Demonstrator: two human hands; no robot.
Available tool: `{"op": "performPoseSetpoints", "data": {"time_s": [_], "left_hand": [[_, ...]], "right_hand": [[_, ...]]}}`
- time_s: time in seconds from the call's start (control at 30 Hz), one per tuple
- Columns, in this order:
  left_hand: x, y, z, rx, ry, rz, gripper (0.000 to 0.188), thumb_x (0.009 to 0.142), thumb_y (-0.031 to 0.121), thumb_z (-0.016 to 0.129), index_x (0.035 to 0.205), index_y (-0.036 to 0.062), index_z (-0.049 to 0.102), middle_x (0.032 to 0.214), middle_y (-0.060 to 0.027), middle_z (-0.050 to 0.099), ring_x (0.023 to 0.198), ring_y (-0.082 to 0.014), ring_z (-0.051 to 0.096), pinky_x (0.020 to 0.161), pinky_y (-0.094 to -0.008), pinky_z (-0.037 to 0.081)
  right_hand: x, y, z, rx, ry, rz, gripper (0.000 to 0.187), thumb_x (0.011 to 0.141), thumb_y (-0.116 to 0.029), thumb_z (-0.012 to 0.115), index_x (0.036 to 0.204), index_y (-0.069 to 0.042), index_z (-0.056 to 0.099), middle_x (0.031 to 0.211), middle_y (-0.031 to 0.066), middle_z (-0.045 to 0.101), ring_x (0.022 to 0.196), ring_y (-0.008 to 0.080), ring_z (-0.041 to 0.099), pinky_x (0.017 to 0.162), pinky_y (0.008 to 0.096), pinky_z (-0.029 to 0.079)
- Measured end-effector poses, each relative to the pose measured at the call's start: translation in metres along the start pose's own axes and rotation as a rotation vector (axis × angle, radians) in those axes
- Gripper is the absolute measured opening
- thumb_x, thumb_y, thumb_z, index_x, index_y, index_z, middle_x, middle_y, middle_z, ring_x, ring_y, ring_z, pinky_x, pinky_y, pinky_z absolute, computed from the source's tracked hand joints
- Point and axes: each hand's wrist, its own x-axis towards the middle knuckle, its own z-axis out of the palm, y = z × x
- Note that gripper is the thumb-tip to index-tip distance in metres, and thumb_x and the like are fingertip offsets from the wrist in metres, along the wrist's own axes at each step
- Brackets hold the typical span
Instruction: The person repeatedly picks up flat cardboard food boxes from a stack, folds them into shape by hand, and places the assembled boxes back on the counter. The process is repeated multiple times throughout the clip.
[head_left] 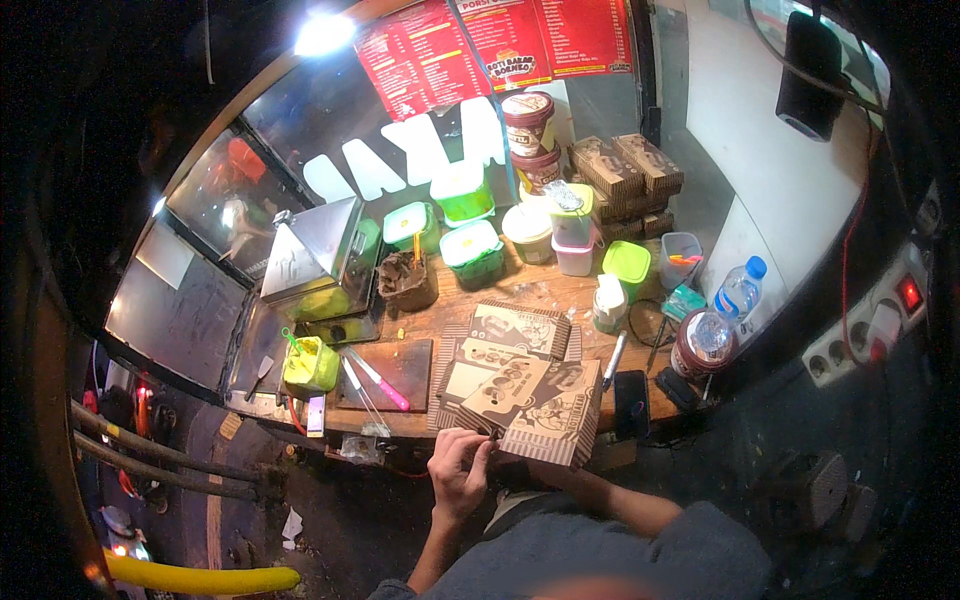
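Note:
A flat-folded brown cardboard food box [553,412] with dark print and striped edges tilts over the near edge of the table. My left hand [461,470] is closed, its thumb and fingers pinching the box's near left corner. My right forearm [625,500] runs in beneath the box. The right hand lies hidden under the cardboard, so its fingers do not show. Just beyond, a folded box [517,330] and other printed cardboard pieces lie on the wooden table.
Left of the cardboard are a dark board [410,362], pink-handled tongs [392,393] and a yellow-green tub [311,366]. Lidded tubs [472,250] stand behind. A marker [615,358], phone [631,400] and water bottle [740,290] are at right; stacked boxes [625,170] sit farther back.

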Motion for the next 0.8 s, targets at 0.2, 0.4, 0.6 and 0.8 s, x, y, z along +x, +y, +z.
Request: {"op": "performPoseSetpoints", "data": {"time_s": [0.2,0.4,0.6,0.8], "left_hand": [[-0.003,-0.005,-0.006,-0.161,-0.039,-0.151,0.011,0.077,-0.001,0.075,0.086,-0.0004,0.068,0.084,-0.0116,0.066,0.080,-0.0244,0.061,0.071,-0.0326,0.049],[-0.007,-0.017,-0.016,-0.353,-0.240,-0.213,0.016,0.073,-0.002,0.077,0.086,0.0012,0.068,0.085,-0.0092,0.065,0.085,-0.0198,0.059,0.075,-0.0295,0.047],[-0.005,-0.007,-0.014,-0.563,-0.265,-0.233,0.049,0.068,0.001,0.082,0.113,0.0061,0.064,0.132,-0.0138,0.050,0.115,-0.0236,0.056,0.091,-0.0320,0.049],[-0.008,0.004,-0.005,-0.261,-0.559,-0.088,0.056,0.080,0.019,0.072,0.134,0.0096,0.058,0.154,-0.0192,0.033,0.137,-0.0387,0.039,0.113,-0.0474,0.032]], "right_hand": [[-0.046,0.023,-0.020,-0.081,-0.048,0.057,0.035,0.092,-0.029,0.063,0.117,-0.005,0.061,0.118,0.0166,0.062,0.111,0.0279,0.060,0.093,0.0427,0.048],[-0.068,0.032,-0.031,-0.118,-0.053,0.086,0.035,0.090,-0.028,0.065,0.116,-0.005,0.061,0.117,0.0170,0.064,0.109,0.0279,0.062,0.091,0.0421,0.049],[-0.061,0.032,-0.040,-0.136,-0.025,0.073,0.034,0.089,-0.027,0.068,0.115,-0.004,0.062,0.115,0.0175,0.065,0.107,0.0280,0.063,0.090,0.0415,0.050],[-0.047,0.023,-0.048,-0.155,0.006,0.019,0.034,0.088,-0.025,0.070,0.114,-0.004,0.063,0.113,0.0179,0.066,0.106,0.0280,0.064,0.088,0.0410,0.051]]}}
